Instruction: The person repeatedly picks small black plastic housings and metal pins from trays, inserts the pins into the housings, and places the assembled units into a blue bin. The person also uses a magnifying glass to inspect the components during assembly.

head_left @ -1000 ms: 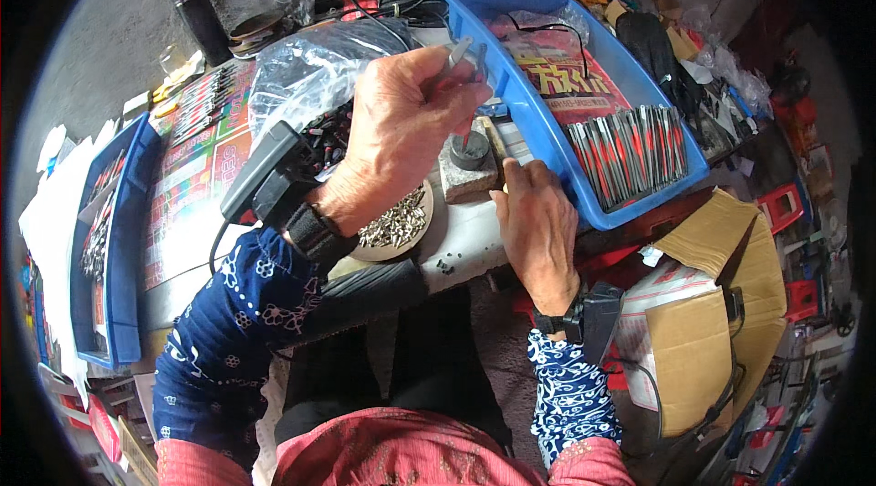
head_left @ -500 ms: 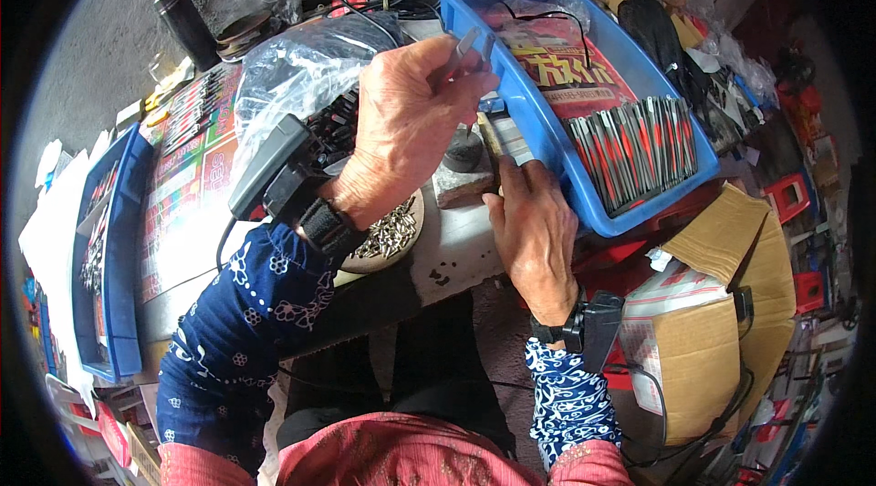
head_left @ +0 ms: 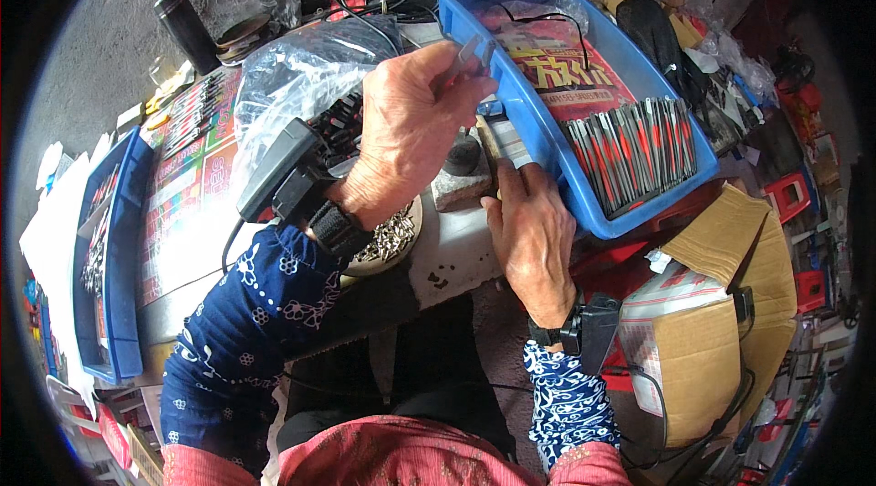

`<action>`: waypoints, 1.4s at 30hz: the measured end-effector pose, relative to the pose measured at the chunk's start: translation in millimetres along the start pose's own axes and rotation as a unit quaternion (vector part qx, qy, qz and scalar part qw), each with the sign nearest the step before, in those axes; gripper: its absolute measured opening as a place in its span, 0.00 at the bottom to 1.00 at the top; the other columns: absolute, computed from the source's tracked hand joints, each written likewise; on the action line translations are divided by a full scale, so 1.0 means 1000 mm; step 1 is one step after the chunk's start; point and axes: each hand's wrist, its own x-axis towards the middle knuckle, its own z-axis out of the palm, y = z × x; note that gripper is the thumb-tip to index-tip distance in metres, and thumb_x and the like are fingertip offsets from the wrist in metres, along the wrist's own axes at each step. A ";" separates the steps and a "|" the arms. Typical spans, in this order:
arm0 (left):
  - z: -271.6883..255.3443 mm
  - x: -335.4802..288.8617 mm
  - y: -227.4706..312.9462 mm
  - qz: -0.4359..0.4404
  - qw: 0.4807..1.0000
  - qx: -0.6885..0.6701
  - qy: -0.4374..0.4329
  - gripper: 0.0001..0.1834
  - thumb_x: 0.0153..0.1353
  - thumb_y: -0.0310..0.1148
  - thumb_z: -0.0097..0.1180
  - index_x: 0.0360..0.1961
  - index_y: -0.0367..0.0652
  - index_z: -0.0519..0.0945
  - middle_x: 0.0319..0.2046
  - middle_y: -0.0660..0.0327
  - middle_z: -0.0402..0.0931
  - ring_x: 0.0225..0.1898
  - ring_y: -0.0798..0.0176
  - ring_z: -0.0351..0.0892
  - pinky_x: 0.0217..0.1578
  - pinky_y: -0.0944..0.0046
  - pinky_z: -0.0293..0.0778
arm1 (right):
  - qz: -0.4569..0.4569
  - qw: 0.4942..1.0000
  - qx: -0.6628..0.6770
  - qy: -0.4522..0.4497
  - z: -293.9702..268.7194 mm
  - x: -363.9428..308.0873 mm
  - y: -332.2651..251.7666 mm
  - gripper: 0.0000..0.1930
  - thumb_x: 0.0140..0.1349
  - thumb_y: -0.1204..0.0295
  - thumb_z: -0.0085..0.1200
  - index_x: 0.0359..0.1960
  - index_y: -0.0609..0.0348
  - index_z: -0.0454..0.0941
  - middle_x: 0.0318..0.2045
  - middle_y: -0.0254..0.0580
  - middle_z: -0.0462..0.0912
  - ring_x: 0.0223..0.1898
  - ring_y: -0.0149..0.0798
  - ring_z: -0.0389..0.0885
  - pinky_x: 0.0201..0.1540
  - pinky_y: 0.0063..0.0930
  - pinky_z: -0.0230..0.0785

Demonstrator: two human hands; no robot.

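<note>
My left hand (head_left: 397, 135) is raised over the middle of the bench, its thumb and fingers pinching a thin, flat grey metal piece (head_left: 468, 52). The fingers hide the lower part of that piece. My right hand (head_left: 537, 244) lies lower and to the right, fingers stretched forward against a pale strip (head_left: 511, 146) beside the blue tray; I see nothing in its grasp. Between the hands stands a small grey block (head_left: 459, 189) with a dark round top. Below my left wrist is a round bowl of small metal pins (head_left: 392, 235), partly covered by the arm.
At the right, a blue tray (head_left: 570, 185) holds a row of thin black-and-red strips (head_left: 634, 153) with metal tips. A second blue tray (head_left: 128, 276) stands far left. Clear plastic bags (head_left: 292, 75) lie behind my left hand; an opened cardboard box (head_left: 698, 363) is at the lower right.
My left hand has shifted very slightly, still pinching the grey metal piece. My right hand has hardly moved beside the tray.
</note>
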 end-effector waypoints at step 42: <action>0.000 -0.021 -0.026 0.021 0.988 0.150 0.029 0.13 0.54 0.29 0.67 0.26 0.34 0.74 0.21 0.52 0.79 0.20 0.67 0.72 0.25 0.64 0.70 | 0.075 0.964 0.244 0.079 -0.112 0.031 -0.043 0.12 0.68 0.72 0.52 0.47 0.68 0.77 0.26 0.45 0.80 0.25 0.31 0.77 0.29 0.27 0.70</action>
